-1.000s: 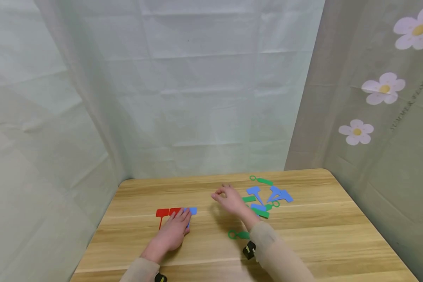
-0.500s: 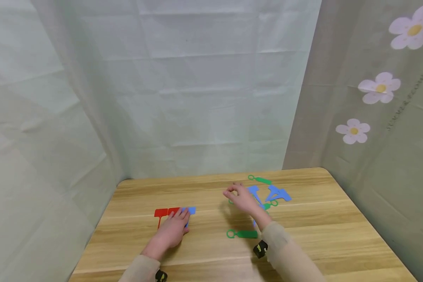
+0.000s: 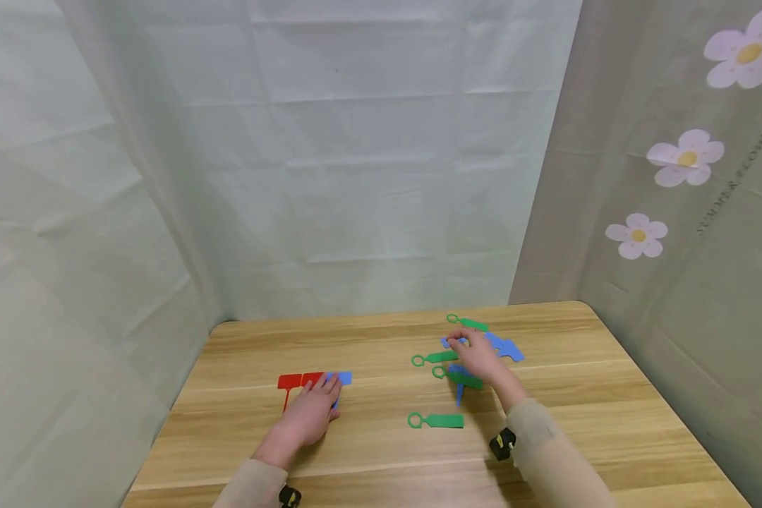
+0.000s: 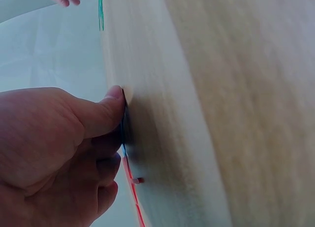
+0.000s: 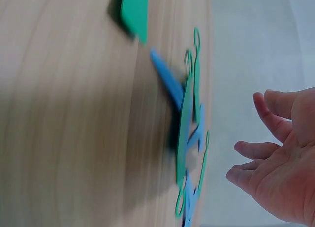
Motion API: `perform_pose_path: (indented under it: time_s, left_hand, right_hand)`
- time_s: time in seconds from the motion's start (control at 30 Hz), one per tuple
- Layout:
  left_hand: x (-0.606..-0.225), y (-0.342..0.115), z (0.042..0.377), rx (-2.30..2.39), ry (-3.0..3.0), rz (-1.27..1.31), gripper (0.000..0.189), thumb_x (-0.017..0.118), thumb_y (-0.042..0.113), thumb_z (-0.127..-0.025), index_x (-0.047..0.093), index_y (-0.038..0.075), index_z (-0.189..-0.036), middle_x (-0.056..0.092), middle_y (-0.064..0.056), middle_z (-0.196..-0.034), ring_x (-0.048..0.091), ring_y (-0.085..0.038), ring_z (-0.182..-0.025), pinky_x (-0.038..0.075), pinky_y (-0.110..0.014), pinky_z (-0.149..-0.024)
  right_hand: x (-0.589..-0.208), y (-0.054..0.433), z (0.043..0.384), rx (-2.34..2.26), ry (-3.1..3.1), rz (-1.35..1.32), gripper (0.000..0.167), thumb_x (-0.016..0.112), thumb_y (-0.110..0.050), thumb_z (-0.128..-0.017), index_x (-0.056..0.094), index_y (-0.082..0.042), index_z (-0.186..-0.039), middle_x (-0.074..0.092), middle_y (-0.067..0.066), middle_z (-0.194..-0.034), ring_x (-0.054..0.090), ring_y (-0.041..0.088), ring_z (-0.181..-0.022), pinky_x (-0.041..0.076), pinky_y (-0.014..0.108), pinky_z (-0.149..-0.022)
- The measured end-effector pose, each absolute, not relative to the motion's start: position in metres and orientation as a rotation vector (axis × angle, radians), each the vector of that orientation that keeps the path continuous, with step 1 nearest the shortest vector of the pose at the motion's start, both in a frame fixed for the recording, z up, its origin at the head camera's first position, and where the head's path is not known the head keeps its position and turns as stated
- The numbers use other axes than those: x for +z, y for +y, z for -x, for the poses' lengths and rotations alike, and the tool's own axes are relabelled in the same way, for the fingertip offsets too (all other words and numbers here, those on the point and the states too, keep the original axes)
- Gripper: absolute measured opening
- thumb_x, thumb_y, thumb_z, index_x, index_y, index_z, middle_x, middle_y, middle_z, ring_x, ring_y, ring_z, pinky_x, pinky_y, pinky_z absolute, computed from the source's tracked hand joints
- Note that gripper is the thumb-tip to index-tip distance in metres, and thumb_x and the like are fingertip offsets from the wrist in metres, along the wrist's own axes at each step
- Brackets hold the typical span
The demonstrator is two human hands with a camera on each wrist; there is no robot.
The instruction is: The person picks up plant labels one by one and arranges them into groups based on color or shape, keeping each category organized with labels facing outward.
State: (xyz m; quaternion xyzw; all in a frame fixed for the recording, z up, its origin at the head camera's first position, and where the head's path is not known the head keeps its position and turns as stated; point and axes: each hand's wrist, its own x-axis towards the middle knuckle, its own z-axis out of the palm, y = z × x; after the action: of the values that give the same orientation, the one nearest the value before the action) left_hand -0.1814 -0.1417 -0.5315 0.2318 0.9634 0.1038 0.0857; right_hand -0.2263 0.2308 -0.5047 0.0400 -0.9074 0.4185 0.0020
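My left hand [image 3: 307,418] rests on a row of flat plastic tags with its fingers laid over them. Two red T-shaped tags [image 3: 289,382] and a blue tag [image 3: 346,377] show past the fingertips. In the left wrist view the thumb touches the row's edge, with red tags [image 4: 133,192] seen edge-on. My right hand [image 3: 480,358] hovers over a loose pile of tags, its fingers loosely bent and holding nothing. Blue T-shaped tags [image 3: 511,351] and green ring-ended tags [image 3: 442,358] lie around and beneath it. The right wrist view shows the hand [image 5: 280,153] apart from them.
One green tag [image 3: 445,421] lies nearer the front, away from the pile. Another green tag [image 3: 474,324] is near the wooden table's [image 3: 381,466] back edge. Pale cloth curtains [image 3: 368,169] surround the table's back and sides.
My right hand has moved right, from left of the pile to above the blue tags, uncovering green tags. The left hand stays on its row.
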Motion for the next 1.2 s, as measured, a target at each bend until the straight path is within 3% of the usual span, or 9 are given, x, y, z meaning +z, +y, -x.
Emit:
perform_pose_path:
  time_s: [0.13,0.33,0.53,0.6,0.67,0.73,0.83,0.97,1.2]
  left_hand:
    - [-0.533,-0.142,0.182,0.316,2.871,-0.701,0.058,0.067,0.017,-0.106,0.049,-0.01,-0.154,0.043,-0.025,-0.165,0.032,-0.047,-0.156,0.027,-0.063,-0.126]
    - [-0.533,-0.143,0.182,0.313,2.872,-0.71,0.058,0.067,0.017,-0.106,0.05,-0.01,-0.154,0.043,-0.025,-0.164,0.033,-0.047,-0.156,0.027,-0.063,-0.125]
    - [-0.533,-0.143,0.182,0.319,2.875,-0.714,0.058,0.067,0.018,-0.106,0.05,-0.01,-0.154,0.044,-0.025,-0.164,0.033,-0.047,-0.155,0.027,-0.063,-0.125]
    - [-0.534,-0.143,0.182,0.317,2.879,-0.717,0.057,0.067,0.018,-0.106,0.05,-0.01,-0.154,0.044,-0.025,-0.164,0.033,-0.047,-0.155,0.028,-0.063,-0.125]
    - [-0.534,-0.143,0.182,0.314,2.882,-0.718,0.057,0.067,0.018,-0.106,0.05,-0.01,-0.154,0.044,-0.025,-0.164,0.034,-0.047,-0.155,0.028,-0.063,-0.125]
    - [-0.534,-0.143,0.182,0.314,2.882,-0.715,0.057,0.067,0.018,-0.106,0.05,-0.01,-0.154,0.044,-0.025,-0.164,0.034,-0.047,-0.155,0.028,-0.063,-0.125]
    - [-0.533,-0.143,0.182,0.315,2.881,-0.711,0.057,0.067,0.017,-0.106,0.05,-0.009,-0.154,0.044,-0.025,-0.164,0.033,-0.047,-0.155,0.028,-0.063,-0.125]
    - [-0.533,-0.143,0.182,0.31,2.878,-0.704,0.058,0.067,0.017,-0.106,0.05,-0.009,-0.155,0.043,-0.024,-0.165,0.033,-0.047,-0.156,0.027,-0.064,-0.125]
    - [-0.534,-0.142,0.182,0.302,2.873,-0.681,0.059,0.068,0.019,-0.106,0.049,-0.007,-0.156,0.043,-0.023,-0.165,0.032,-0.047,-0.156,0.027,-0.064,-0.125]
  right_hand:
    - [-0.505,0.248,0.223,1.285,-2.87,-0.057,0.031,0.054,-0.02,-0.114,0.067,-0.001,-0.134,0.064,0.021,-0.14,0.063,0.035,-0.108,0.051,0.051,-0.089]
    - [-0.507,0.271,0.22,1.233,-2.889,-0.011,0.034,0.053,-0.021,-0.114,0.065,0.0,-0.137,0.062,0.025,-0.143,0.064,0.036,-0.106,0.051,0.047,-0.082]
    - [-0.507,0.295,0.223,1.192,-2.9,0.025,0.034,0.053,-0.019,-0.113,0.065,0.003,-0.137,0.067,0.026,-0.122,0.054,0.023,-0.069,0.046,0.035,-0.06]
    - [-0.508,0.302,0.225,1.179,-2.907,0.049,0.034,0.053,-0.018,-0.113,0.064,0.003,-0.138,0.067,0.026,-0.117,0.052,0.02,-0.066,0.045,0.033,-0.057]
    - [-0.508,0.308,0.226,1.157,-2.917,0.069,0.035,0.054,-0.017,-0.112,0.063,0.005,-0.139,0.065,0.03,-0.119,0.059,0.029,-0.074,0.052,0.04,-0.063]
    - [-0.51,0.314,0.226,1.105,-2.927,0.068,0.037,0.055,-0.016,-0.111,0.061,0.007,-0.14,0.062,0.034,-0.131,0.064,0.045,-0.104,0.057,0.055,-0.085]
    - [-0.514,0.322,0.229,0.992,-2.951,0.064,0.042,0.06,-0.015,-0.109,0.059,0.011,-0.142,0.056,0.037,-0.144,0.04,0.062,-0.14,0.036,0.072,-0.115]
    - [-0.518,0.331,0.232,0.848,-2.994,0.063,0.049,0.065,-0.015,-0.106,0.056,0.014,-0.143,0.052,0.04,-0.147,0.031,0.067,-0.143,0.024,0.074,-0.12]
    - [-0.515,0.34,0.233,0.726,-3.059,0.149,0.05,0.06,-0.018,-0.107,0.055,0.019,-0.141,0.053,0.042,-0.144,0.036,0.065,-0.141,0.022,0.07,-0.123]
